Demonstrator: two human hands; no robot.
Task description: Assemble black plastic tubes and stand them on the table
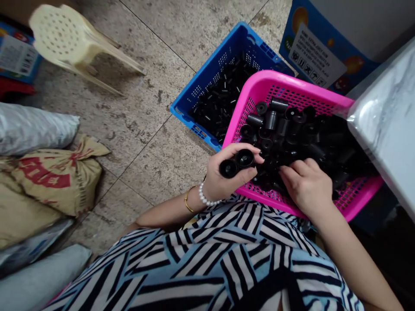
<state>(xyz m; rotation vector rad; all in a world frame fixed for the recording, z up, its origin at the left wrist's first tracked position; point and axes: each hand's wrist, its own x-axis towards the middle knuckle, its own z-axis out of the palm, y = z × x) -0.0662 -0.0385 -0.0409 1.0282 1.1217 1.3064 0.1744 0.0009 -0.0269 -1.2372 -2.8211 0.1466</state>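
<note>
Your left hand is closed around two black caps, held side by side with their open ends facing up, just at the near left rim of the pink basket. Your right hand reaches down into that basket, fingers curled among the loose black parts; you cannot tell whether it has hold of one. The parts in the pink basket are too many and too heaped to count. The basket rests on your lap, against your striped dress.

Behind it on the floor stands one blue crate, filled with smaller black pieces, also past counting. One cream plastic stool lies tipped at top left. Several sacks are piled at the left edge. One blue printed box stands at top right, with a pale wrapped slab beside it.
</note>
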